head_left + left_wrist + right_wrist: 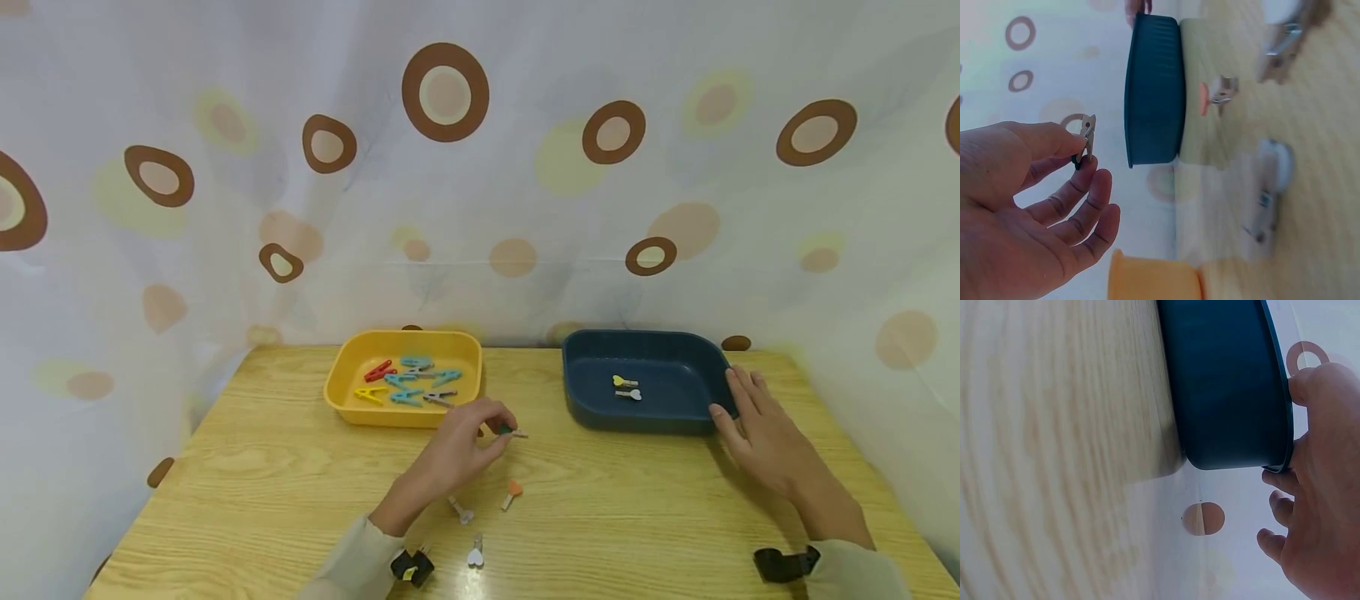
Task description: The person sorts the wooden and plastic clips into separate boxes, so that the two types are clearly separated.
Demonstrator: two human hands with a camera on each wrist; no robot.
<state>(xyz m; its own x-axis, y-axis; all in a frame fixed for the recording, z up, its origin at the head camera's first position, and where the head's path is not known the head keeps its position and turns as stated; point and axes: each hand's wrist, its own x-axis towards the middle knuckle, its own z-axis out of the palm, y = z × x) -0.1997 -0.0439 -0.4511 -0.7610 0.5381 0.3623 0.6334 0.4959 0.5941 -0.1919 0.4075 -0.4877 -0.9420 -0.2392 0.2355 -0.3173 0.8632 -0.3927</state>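
Observation:
My left hand [461, 446] pinches a small wooden clothespin [1087, 134] with a dark green end between thumb and index finger, above the table between two trays. In the left wrist view its other fingers are loosely bent. My right hand [772, 446] touches the near right corner of the dark blue tray [637, 421], thumb at the front rim and fairly straight fingers along the right side. Inside that tray lie a yellow-heart clothespin [624, 382] and a white-heart clothespin [630, 394]. An orange-heart clothespin [512, 494] and two white-heart clothespins [476, 553] lie nearer on the table.
A yellow tray [405, 419] at the back left holds several plastic clothespins [406, 397] in red, blue, yellow and grey. Behind the wooden table [285, 467] hangs a white patterned cloth [480, 200]. Black straps [783, 565] sit on both wrists.

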